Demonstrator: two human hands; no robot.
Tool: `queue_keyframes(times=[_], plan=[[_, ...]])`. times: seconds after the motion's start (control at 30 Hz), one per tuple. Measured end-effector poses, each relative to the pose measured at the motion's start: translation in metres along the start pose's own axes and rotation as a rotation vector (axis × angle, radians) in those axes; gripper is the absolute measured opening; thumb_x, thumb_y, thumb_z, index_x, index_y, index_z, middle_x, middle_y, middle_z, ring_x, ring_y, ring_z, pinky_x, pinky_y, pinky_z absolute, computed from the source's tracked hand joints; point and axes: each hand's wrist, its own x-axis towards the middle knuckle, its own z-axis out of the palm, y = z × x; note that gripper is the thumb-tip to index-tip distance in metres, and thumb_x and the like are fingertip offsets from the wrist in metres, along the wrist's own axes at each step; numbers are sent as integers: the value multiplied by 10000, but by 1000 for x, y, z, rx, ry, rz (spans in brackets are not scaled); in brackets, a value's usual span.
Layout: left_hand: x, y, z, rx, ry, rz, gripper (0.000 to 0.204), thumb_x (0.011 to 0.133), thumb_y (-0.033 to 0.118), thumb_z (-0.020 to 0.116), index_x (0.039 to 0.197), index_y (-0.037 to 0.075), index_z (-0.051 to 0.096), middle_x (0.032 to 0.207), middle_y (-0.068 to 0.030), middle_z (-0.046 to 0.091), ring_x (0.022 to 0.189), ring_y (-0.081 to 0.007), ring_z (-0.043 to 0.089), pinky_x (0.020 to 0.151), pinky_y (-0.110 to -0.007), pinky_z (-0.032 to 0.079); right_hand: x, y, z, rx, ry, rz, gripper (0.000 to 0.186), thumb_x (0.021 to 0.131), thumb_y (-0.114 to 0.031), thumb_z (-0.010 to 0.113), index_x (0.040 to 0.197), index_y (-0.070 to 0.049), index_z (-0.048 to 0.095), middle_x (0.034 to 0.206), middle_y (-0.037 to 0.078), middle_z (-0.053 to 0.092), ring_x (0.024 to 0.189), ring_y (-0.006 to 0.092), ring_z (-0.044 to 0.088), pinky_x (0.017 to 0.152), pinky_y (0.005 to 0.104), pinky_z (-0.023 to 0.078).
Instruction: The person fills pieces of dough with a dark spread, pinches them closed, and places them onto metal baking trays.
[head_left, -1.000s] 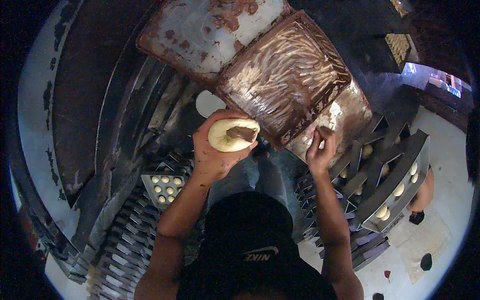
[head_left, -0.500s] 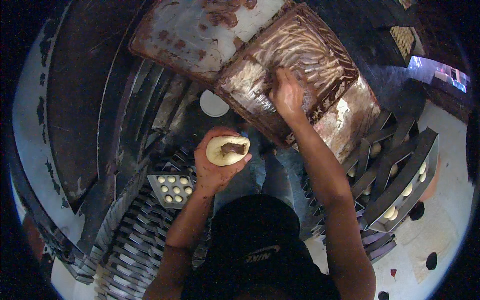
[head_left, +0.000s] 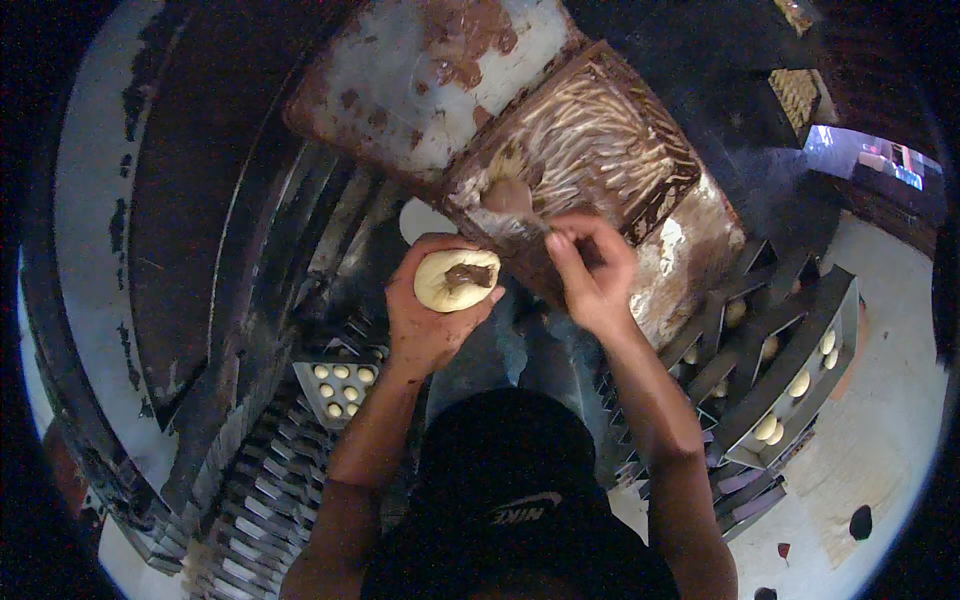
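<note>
A pale, rounded piece of dough (head_left: 436, 285) rests in my left hand (head_left: 424, 328), fingers curled round its sides. Brown paste (head_left: 470, 276) fills the hollow on its upper face. To the right and slightly farther, my right hand (head_left: 600, 275) pinches the thin end of a small spatula (head_left: 520, 208). Its far end is thickly coated in brown paste, so its exact shape is hard to make out. The spatula is over the near corner of a tray (head_left: 655, 105) spread with ridged brown paste.
A smeared metal sheet (head_left: 375, 100) lies beside the paste tray. Small trays with dough balls stand at the left (head_left: 311, 385) and right (head_left: 760, 445), the right one on stacked trays. Many dark trays (head_left: 275, 480) are stacked at lower left. A pale round disc (head_left: 415, 220) shows behind my left hand.
My right hand has drawn back toward me from the middle of the paste tray, and the paste-coated spatula now shows. My left hand with the dough has risen slightly.
</note>
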Motion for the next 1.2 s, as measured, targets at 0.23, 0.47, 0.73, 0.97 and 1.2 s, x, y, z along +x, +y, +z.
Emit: queue_keyframes(times=[0.23,0.47,0.73,0.97,1.2], plan=[[5,83,39,-143,-204,104,601,705,-58,879,1234,5,601,1173,-75,687,1070,-148,669,959,-325,551,-12,-86,-60,-372,97,-578,173,800,60,752,948,-10,697,949,139,695,781,285,657,684,369,517],[8,75,59,-51,-218,146,506,716,-86,808,1185,26,657,1143,-67,702,1060,-155,676,942,-305,541,-58,-51,-97,-565,322,-516,223,787,63,746,976,-30,672,953,151,670,802,299,636,713,395,512],[-2,20,53,84,-231,84,510,703,-84,843,1174,14,673,1143,-89,701,1065,-177,685,948,-327,557,-98,125,-109,-575,305,-344,246,799,55,664,1034,-13,683,1055,164,669,961,367,632,837,441,507],[-25,36,90,178,-304,279,518,660,-7,932,1102,31,665,1141,-115,696,1077,-231,675,924,-371,579,-86,132,-92,-368,620,-79,185,923,-71,687,1100,-19,703,1144,127,698,1036,306,650,957,388,504],[-108,61,197,385,-501,596,489,650,85,952,1072,60,707,1119,-139,716,1053,-250,695,893,-366,576,-188,-45,-164,1302,331,235,222,895,-107,763,1110,-56,739,1155,86,715,1022,240,649,953,364,510]])
